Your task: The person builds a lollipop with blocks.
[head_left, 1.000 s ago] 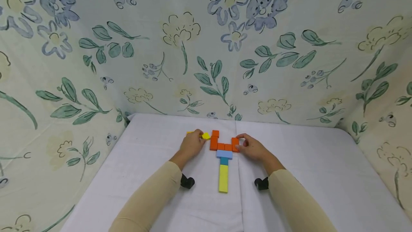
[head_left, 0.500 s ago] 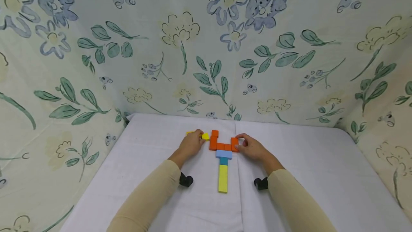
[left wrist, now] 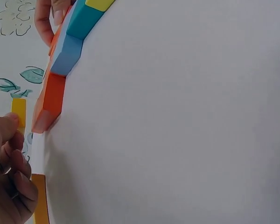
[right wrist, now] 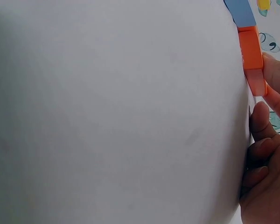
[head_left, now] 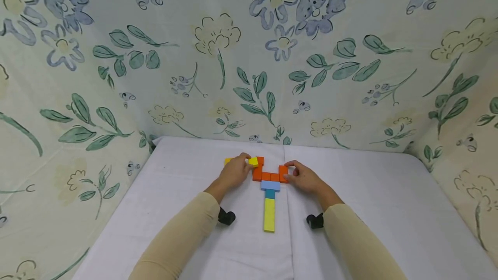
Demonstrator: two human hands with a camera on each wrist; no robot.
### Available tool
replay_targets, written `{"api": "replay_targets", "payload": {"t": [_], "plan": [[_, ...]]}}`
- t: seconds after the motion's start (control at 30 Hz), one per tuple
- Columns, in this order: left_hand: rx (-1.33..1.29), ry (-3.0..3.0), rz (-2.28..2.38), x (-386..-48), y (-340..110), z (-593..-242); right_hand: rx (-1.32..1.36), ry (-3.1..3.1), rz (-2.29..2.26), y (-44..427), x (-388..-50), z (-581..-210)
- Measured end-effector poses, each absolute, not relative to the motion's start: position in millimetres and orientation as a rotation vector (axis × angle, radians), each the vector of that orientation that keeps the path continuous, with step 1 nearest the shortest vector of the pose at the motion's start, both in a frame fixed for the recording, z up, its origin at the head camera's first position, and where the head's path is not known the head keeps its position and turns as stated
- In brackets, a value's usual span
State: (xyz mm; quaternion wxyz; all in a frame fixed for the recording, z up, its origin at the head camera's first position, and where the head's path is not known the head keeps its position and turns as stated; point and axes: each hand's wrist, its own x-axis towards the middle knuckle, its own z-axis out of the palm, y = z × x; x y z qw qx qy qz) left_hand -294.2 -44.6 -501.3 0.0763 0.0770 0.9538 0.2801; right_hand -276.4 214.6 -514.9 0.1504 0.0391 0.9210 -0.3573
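Observation:
My left hand (head_left: 234,172) pinches a small yellow block (head_left: 253,161) between thumb and finger. In the head view it overlaps the left orange column; the left wrist view shows the yellow block (left wrist: 18,112) raised off the table. My right hand (head_left: 306,179) grips the right upright orange block (head_left: 283,173) at its sides. Between the uprights lie two orange blocks (head_left: 270,177) in a row. A light blue block (head_left: 270,186), a teal block (head_left: 270,194) and a long yellow block (head_left: 269,215) run below them towards me.
Another yellow block (head_left: 227,160), partly hidden, lies behind my left hand. White cloth (head_left: 167,211) covers the table. A flower-patterned curtain (head_left: 218,77) hangs along its back and sides. Black pieces (head_left: 227,217) stick out by each wrist.
My left hand has lifted the small yellow block and moved it slightly right, over the left orange column. The right hand stays at its orange block.

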Motion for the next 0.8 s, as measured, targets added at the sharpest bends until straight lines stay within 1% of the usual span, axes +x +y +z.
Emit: {"api": "replay_targets", "payload": {"t": [0.3,0.63,0.8], "plan": [[0.319,2.805,0.816,-295.4,-21.8,-491.3,0.107,2.631,-1.035,215.5,-276.8,-512.3],[0.416,2.848,0.624,-298.9,6.6,-489.1,0.108,2.627,-1.051,218.9,-278.1,-515.6],[0.413,2.844,0.557,-298.8,15.6,-488.6,0.088,2.637,-1.062,217.2,-278.2,-515.4]]}}
